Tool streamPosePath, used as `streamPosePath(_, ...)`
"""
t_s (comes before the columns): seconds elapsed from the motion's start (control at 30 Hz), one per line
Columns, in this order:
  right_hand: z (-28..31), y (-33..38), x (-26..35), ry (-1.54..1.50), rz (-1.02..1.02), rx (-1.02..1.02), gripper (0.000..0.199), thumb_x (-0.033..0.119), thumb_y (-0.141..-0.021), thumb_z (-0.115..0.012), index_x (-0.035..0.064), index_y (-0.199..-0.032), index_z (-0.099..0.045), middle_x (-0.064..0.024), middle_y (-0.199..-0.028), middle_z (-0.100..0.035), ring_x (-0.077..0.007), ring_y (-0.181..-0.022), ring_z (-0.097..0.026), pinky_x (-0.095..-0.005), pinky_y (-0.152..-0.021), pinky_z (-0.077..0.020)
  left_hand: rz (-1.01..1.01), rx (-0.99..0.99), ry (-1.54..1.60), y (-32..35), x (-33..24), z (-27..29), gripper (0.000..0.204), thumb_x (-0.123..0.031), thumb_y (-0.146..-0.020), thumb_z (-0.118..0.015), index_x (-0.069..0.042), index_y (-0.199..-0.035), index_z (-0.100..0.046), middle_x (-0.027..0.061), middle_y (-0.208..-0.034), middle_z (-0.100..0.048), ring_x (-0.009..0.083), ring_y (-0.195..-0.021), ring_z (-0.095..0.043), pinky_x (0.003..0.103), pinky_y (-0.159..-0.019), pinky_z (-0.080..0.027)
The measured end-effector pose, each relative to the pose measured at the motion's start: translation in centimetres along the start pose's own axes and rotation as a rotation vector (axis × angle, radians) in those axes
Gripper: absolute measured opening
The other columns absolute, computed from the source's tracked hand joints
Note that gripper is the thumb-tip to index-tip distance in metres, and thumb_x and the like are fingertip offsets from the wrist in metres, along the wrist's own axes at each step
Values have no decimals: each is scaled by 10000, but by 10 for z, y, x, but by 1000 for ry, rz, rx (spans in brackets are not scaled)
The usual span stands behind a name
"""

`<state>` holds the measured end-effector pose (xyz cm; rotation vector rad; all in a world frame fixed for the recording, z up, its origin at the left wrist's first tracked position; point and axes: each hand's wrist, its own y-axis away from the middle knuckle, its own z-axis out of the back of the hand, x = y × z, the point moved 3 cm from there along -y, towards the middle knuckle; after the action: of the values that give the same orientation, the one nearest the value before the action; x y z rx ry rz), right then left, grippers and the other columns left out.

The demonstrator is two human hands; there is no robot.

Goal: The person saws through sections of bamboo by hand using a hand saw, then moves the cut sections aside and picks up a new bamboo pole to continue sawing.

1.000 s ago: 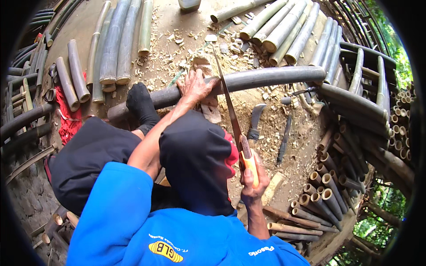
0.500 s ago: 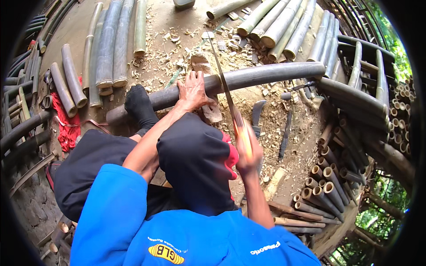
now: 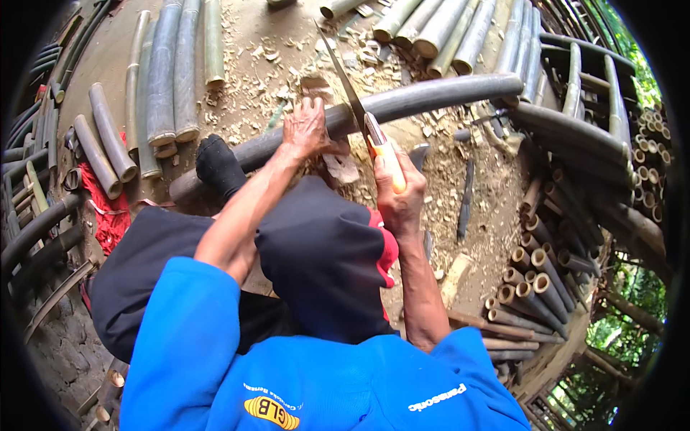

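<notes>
A long dark bamboo pole (image 3: 445, 95) lies crosswise in front of me, its middle over a wooden block (image 3: 341, 169). My left hand (image 3: 307, 129) is closed over the pole just left of the cut place. In my right hand (image 3: 399, 190) is the orange-and-white handle of a hand saw (image 3: 346, 85). The saw's blade crosses the pole to the right of my left hand and points away from me. My foot in a black sock (image 3: 218, 164) rests against the pole's left part.
Bamboo lengths (image 3: 172, 79) lie at the far left, more (image 3: 449, 36) at the far right. Short cut tubes (image 3: 535, 284) are stacked at the right. A dark sheathed-looking tool (image 3: 466, 201) and a curved blade (image 3: 419, 155) lie among shavings. A red cloth (image 3: 108, 208) is at the left.
My right hand has pushed the saw forward, away from me, so its handle is now closer to the pole. My left hand stays on the pole. The whole view has shifted slightly.
</notes>
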<state>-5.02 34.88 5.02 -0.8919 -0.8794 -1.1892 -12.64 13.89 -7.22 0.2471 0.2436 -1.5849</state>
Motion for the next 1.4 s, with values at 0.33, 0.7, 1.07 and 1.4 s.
streamPosePath(0.33, 21, 50, -15, 131, 111, -82, 464, 114, -973, -593, -108, -1381, -591, -251, -1088, -758, -261, -789, -754, -356, -702, -591, -4, 31, 17, -11, -1, 4, 1073, -693, -478, -952, -11, -1197, -539, 177, -1157, -575, 376, -1132, -626, 509, -904, -553)
streamPosePath(0.7, 27, 61, -4, 220, 207, -48, 435, 109, -970, -596, -126, -1337, -605, -281, -1209, -722, -338, -993, -772, -380, -816, -603, 6, 48, 46, -2, -2, 6, 1112, -712, -470, -945, 5, -1211, -528, 189, -1159, -582, 379, -1136, -619, 512, -924, -547)
streamPosePath(1.07, 44, 93, 3, 175, 136, 5, 441, 42, -977, -531, -172, -1361, -569, -278, -1301, -695, -327, -1151, -731, -372, -930, -594, 41, 110, 42, -8, 15, 5, 1068, -655, -515, -956, 5, -1233, -520, 206, -1155, -592, 411, -1104, -651, 513, -907, -568)
streamPosePath(1.4, 70, 141, 42, 66, -31, 4, 434, 54, -987, -526, -126, -1376, -588, -317, -1355, -651, -362, -1148, -727, -413, -944, -585, 64, 140, 22, 2, 5, -3, 1093, -666, -472, -956, 5, -1217, -521, 188, -1169, -590, 373, -1115, -645, 499, -919, -558)
